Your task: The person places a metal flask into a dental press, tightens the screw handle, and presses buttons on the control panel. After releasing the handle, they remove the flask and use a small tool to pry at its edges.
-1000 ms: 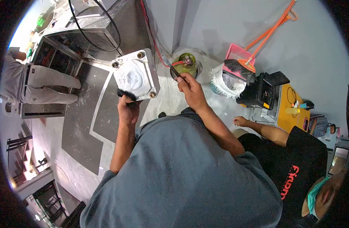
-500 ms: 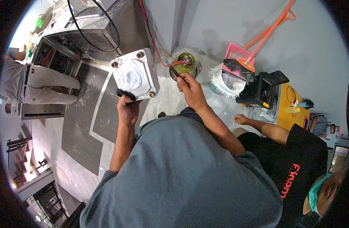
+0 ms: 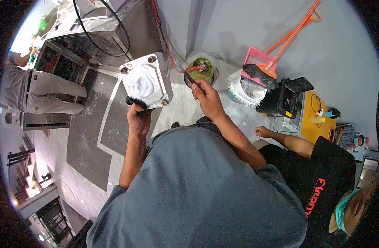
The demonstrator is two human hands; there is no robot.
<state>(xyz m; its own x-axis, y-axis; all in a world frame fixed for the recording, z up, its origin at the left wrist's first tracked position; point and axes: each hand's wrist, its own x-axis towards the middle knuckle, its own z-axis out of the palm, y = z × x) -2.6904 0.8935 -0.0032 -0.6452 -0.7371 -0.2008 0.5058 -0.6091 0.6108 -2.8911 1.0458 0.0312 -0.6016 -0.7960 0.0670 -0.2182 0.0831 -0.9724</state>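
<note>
My left hand grips the lower edge of a square metal mould block, with a black pad or cloth between hand and block. The block's face is tilted up toward me. It has a whitish, rounded shape in the middle and brass-coloured bushings at its corners. To the right, my right hand is closed around the dark handle of a knife-like tool. Its pale, flat blade points up and left, apart from the block.
Beyond the tool stands a green gas cylinder with a red hose. A white sack-lined bin, a pink dustpan and an orange broom are by the wall. One person is close at right; another stands at the left workbench.
</note>
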